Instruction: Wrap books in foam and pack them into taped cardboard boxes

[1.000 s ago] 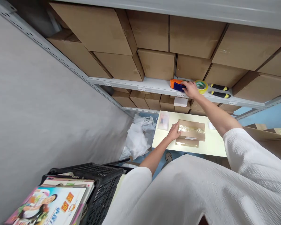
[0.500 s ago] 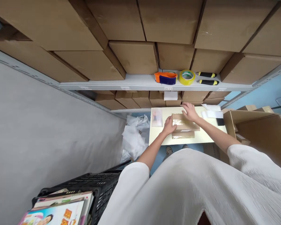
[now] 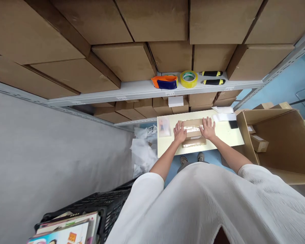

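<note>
A small cardboard box (image 3: 193,122) with shiny clear tape along it lies on the pale tabletop (image 3: 225,135). My left hand (image 3: 180,133) rests on its left end, fingers spread. At the right end lies my right hand (image 3: 207,129), fingers also apart and its thumb over the tape. Neither hand is wrapped round the box. Nearer to me, a second taped cardboard surface (image 3: 194,142) shows below the box; whether it is a separate box I cannot tell.
On the shelf are an orange-and-blue tape dispenser (image 3: 164,82), a yellow tape roll (image 3: 188,79) and two utility knives (image 3: 213,82). White labels (image 3: 223,117) lie at the table's right, beside a large open carton (image 3: 282,135). A black crate (image 3: 112,206) stands lower left.
My right hand has come down from above the box's far edge onto its right end. My left hand has spread its fingers over the left end. The view has shifted.
</note>
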`<state>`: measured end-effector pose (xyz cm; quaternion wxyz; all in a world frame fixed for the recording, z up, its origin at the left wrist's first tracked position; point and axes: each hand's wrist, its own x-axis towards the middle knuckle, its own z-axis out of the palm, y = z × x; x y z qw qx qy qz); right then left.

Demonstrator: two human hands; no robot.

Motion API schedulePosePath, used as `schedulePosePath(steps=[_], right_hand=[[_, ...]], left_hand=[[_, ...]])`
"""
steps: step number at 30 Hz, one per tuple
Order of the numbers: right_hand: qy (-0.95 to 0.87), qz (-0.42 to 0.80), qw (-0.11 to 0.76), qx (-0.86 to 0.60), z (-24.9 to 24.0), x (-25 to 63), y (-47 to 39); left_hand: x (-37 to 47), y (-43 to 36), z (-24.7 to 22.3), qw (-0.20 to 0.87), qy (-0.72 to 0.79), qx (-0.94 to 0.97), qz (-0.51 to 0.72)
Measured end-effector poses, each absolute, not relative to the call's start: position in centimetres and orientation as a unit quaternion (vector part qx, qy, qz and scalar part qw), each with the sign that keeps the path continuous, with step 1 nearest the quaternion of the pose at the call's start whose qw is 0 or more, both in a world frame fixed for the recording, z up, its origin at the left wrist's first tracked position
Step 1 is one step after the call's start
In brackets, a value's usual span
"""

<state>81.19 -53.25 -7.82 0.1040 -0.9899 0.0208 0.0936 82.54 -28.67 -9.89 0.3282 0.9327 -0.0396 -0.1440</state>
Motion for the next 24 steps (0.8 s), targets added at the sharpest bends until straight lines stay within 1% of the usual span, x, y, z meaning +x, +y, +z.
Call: schedulePosePath(steps=[5, 7, 10, 12, 19, 22, 24], right_hand=[[0.098, 0.098, 0.192, -0.972, -8.1, 81.7, -55.6], [0.133, 0.105, 0.238, -0.956, -7.9, 82.5, -55.9], [0.181, 0.137, 0.320, -0.920, -7.5, 83.7, -56.1], [0.186, 0.137, 0.361, -0.903, -7.2, 84.4, -56.0], [0.116, -0.050, 0.426, -0.896, -5.3, 84.3, -55.9], [0.085, -0.099, 0.445, -0.886, -4.8, 83.2, -55.7], [0.076, -0.110, 0.459, -0.878, -5.0, 82.3, -55.6]], left_hand=[[82.7, -27.8, -10.4, 0.470, 0.008, 0.878, -0.094], [83.0, -27.7, -10.2, 0.496, 0.043, 0.863, -0.083], [83.6, -27.9, -9.4, 0.518, 0.105, 0.842, -0.109], [84.0, -28.2, -8.6, 0.521, 0.118, 0.838, -0.111], [84.1, -28.3, -5.9, 0.521, 0.095, 0.848, 0.012], [83.5, -28.2, -5.9, 0.531, 0.079, 0.842, 0.052], [82.8, -28.2, -6.5, 0.532, 0.083, 0.840, 0.064]])
